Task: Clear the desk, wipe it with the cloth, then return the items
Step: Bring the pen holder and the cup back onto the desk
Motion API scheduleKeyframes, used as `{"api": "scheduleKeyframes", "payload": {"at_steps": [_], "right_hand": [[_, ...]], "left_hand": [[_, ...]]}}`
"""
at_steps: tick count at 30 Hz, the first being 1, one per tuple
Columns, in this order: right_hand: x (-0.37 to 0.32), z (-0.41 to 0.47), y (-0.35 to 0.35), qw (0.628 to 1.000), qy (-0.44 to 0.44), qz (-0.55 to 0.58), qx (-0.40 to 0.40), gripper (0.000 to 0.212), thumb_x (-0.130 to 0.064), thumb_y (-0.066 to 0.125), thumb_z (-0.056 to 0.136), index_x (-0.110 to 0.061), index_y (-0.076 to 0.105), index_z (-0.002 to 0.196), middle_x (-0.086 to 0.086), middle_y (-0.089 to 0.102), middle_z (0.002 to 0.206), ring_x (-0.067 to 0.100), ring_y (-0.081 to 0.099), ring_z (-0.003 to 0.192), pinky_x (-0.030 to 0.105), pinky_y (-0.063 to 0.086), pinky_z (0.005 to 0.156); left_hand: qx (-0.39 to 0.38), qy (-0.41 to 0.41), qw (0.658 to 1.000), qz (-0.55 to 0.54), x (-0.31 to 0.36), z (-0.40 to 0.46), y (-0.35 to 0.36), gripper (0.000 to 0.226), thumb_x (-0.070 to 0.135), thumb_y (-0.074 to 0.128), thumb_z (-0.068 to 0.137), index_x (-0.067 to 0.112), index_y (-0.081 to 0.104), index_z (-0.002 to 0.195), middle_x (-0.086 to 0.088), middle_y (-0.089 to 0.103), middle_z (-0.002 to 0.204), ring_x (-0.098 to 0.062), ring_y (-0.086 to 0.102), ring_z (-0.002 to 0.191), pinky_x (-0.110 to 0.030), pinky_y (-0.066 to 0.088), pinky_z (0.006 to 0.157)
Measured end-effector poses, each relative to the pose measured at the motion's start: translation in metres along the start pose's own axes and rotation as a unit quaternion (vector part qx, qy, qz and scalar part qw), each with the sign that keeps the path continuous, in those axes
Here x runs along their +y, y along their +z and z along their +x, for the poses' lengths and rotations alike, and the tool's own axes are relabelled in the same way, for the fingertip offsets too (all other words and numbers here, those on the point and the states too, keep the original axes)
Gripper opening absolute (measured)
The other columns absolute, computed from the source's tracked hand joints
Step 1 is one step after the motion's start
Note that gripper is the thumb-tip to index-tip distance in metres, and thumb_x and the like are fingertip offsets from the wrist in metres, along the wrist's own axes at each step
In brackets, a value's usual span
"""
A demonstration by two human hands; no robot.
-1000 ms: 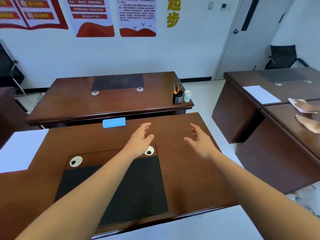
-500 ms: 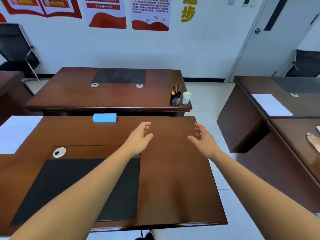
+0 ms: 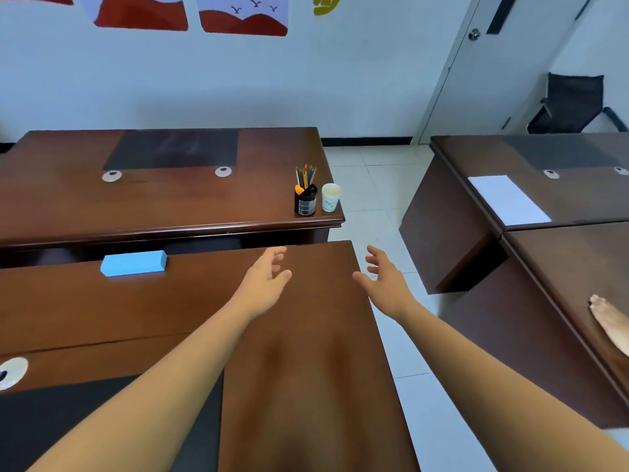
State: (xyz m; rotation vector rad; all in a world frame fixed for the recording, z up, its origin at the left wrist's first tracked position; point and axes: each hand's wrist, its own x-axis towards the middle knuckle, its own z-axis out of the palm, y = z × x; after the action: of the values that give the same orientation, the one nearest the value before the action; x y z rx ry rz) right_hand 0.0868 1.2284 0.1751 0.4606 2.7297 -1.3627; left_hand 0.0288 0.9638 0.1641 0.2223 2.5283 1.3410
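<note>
Both of my arms reach forward over the near brown desk [image 3: 306, 369]. My left hand [image 3: 263, 284] hovers above its far right part, fingers spread and holding nothing. My right hand [image 3: 383, 282] is past the desk's right edge, over the floor, also with fingers apart and holding nothing. A folded blue cloth [image 3: 133, 263] lies at the near desk's far edge, left of my left hand. On the far desk [image 3: 153, 206], at its near right corner, stand a black pen holder [image 3: 305, 199] with coloured pencils and a white paper cup [image 3: 330, 197].
A black desk mat [image 3: 51, 424] covers the near desk's left part, with a cable grommet [image 3: 12, 371] beside it. To the right stand two more desks, one bearing a white paper sheet [image 3: 509, 199]. Another person's hand [image 3: 609, 323] rests at the right edge. A tiled aisle [image 3: 374, 185] runs between.
The view has swung right and moved closer to the far desk. Both hands stay spread and reach further forward; the pen holder and cup appear larger and nearer.
</note>
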Motion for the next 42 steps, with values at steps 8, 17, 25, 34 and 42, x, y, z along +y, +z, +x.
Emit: {"api": "scheduleKeyframes", "payload": {"at_steps": [8,17,25,34,42], "right_hand": [[0.041,0.126,0.009,0.999,0.013,0.015,-0.031,0.071,-0.032,0.067,0.104,-0.029,0.029,0.163,0.002,0.045,0.163,0.025,0.049,0.146,0.037,0.046,0.111],[0.112,0.335,0.065,0.999,0.024,0.037,-0.024,0.078,-0.036,0.075,0.098,-0.028,0.030,0.162,-0.003,0.047,0.162,0.022,0.050,0.145,0.039,0.046,0.114],[0.129,0.469,0.125,0.994,-0.025,0.103,0.020,0.088,-0.023,0.085,0.090,-0.025,0.032,0.160,-0.001,0.049,0.159,0.025,0.050,0.146,0.044,0.046,0.116],[0.138,0.502,0.148,0.988,-0.070,0.125,0.050,0.089,-0.017,0.090,0.083,-0.021,0.037,0.156,0.000,0.055,0.148,0.022,0.053,0.136,0.029,0.047,0.106],[0.136,0.461,0.121,0.992,-0.076,0.101,0.023,0.084,-0.018,0.089,0.085,-0.020,0.041,0.154,0.001,0.056,0.147,0.020,0.053,0.135,0.039,0.053,0.109]], "left_hand": [[0.054,-0.055,0.997,-0.006,-0.012,0.097,0.041,0.047,0.023,0.058,0.106,0.029,0.044,0.150,0.007,0.053,0.149,-0.011,0.055,0.128,-0.039,0.049,0.109],[0.145,-0.109,0.982,-0.062,-0.083,0.278,0.116,0.068,0.023,0.071,0.099,0.022,0.036,0.158,0.006,0.052,0.152,-0.011,0.055,0.130,-0.038,0.049,0.111],[0.207,-0.076,0.974,-0.060,-0.135,0.409,0.145,0.099,0.033,0.086,0.086,0.030,0.023,0.163,0.007,0.037,0.166,-0.015,0.043,0.149,-0.040,0.041,0.117],[0.198,0.017,0.978,-0.067,-0.156,0.472,0.148,0.094,0.038,0.098,0.068,0.035,0.043,0.144,0.036,0.058,0.117,0.010,0.059,0.104,-0.006,0.041,0.082],[0.207,0.028,0.977,-0.050,-0.148,0.440,0.151,0.083,0.044,0.098,0.064,0.043,0.047,0.128,0.040,0.059,0.111,0.025,0.055,0.100,0.003,0.042,0.072]]}}
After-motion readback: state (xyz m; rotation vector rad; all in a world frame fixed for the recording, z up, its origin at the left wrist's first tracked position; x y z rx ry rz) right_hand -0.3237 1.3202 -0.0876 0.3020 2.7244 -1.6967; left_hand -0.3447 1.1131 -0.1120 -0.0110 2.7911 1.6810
